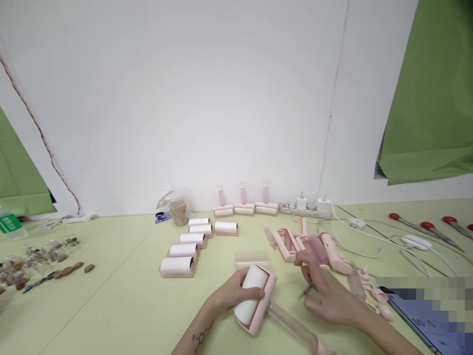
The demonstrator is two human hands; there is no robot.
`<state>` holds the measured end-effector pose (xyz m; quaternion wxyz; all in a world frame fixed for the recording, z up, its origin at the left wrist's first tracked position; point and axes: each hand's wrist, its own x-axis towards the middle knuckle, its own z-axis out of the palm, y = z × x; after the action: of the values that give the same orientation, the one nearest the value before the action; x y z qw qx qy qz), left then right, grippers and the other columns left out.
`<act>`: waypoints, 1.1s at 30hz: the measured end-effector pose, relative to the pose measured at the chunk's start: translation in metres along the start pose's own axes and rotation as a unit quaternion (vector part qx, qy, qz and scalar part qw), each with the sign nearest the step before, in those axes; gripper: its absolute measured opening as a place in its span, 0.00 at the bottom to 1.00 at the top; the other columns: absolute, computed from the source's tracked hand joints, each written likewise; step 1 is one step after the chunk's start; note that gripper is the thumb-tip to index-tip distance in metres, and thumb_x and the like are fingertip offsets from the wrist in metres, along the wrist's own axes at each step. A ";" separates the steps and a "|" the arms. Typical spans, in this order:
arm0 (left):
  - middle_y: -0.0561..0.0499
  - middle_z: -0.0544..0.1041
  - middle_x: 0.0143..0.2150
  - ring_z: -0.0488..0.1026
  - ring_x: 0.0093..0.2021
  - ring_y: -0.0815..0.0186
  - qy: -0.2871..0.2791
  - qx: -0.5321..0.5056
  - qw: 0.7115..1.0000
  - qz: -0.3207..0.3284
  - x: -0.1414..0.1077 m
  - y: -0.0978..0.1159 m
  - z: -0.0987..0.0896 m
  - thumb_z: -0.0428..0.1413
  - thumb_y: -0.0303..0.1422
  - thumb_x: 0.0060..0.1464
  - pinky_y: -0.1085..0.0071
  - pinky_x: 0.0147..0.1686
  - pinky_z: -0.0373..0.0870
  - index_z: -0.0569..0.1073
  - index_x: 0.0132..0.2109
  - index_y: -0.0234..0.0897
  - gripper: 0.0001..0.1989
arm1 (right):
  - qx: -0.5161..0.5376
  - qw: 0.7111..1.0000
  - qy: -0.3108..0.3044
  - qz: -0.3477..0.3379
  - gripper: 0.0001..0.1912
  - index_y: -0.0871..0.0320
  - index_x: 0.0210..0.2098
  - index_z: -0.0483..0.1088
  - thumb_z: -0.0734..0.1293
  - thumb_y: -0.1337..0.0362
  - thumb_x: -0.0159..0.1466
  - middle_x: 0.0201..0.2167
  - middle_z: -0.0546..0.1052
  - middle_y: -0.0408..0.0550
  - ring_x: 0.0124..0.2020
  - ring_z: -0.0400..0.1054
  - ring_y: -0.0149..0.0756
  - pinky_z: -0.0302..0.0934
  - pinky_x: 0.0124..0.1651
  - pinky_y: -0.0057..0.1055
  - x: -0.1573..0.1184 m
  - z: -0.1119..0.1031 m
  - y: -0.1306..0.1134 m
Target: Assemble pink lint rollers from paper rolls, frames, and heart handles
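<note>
My left hand [236, 295] grips a lint roller by its head, thumb across the white sticky roll [252, 292]. The roll sits in a pink frame, and a clear handle [293, 323] runs from it toward the lower right. My right hand [325, 291] reaches over a group of pink parts, its fingers half curled and apart, the index fingertip close to a pink frame [284, 246]. A small dark item [307, 291] shows by its fingers, too blurred to name. Behind my left hand lies a clear, pale cover [253, 259].
Several white rolls in pink bases [178, 266] line up left of centre. Three pink lint rollers [244, 209] stand against the wall, beside a power strip [306, 212]. Cables, red-ended tools [432, 227] and a phone [421, 320] lie at right, glass bottles [40, 256] at left.
</note>
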<state>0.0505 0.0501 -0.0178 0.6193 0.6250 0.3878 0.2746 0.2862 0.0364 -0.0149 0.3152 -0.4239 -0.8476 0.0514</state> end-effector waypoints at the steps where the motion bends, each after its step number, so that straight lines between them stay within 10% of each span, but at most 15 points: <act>1: 0.53 0.69 0.35 0.65 0.35 0.67 0.034 0.015 0.999 0.001 0.001 0.000 -0.001 0.57 0.33 0.40 0.71 0.36 0.62 0.66 0.43 0.36 0.20 | 0.025 0.999 0.007 0.024 0.11 0.56 0.38 0.53 0.55 0.69 0.54 0.32 0.63 0.45 0.24 0.59 0.30 0.58 0.29 0.28 0.002 -0.003 0.002; 9: 0.55 0.68 0.33 0.63 0.32 0.68 0.085 0.098 0.992 -0.007 0.003 0.000 0.002 0.53 0.27 0.37 0.72 0.33 0.62 0.65 0.43 0.35 0.20 | 0.112 0.978 -0.107 0.141 0.09 0.52 0.40 0.55 0.49 0.59 0.64 0.25 0.69 0.38 0.25 0.65 0.31 0.58 0.30 0.25 0.004 0.001 -0.030; 23: 0.50 0.70 0.38 0.66 0.39 0.63 0.144 0.084 0.985 0.038 0.008 -0.010 0.022 0.53 0.31 0.42 0.69 0.39 0.63 0.64 0.43 0.34 0.17 | -0.069 0.995 -0.063 0.036 0.15 0.50 0.41 0.69 0.53 0.65 0.62 0.32 0.77 0.43 0.30 0.71 0.34 0.60 0.28 0.25 0.008 -0.003 -0.036; 33: 0.51 0.70 0.33 0.66 0.34 0.65 0.204 0.052 0.977 0.037 0.012 -0.020 0.034 0.55 0.36 0.42 0.72 0.32 0.62 0.63 0.39 0.34 0.16 | -0.343 0.934 -0.099 0.023 0.23 0.54 0.50 0.61 0.56 0.74 0.56 0.21 0.72 0.42 0.14 0.66 0.32 0.29 0.17 0.29 0.002 0.024 -0.051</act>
<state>0.0817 0.0393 -0.0423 0.4836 0.6011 0.4959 0.3986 0.2369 0.0097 -0.0151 0.0638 -0.5185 -0.8305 -0.1934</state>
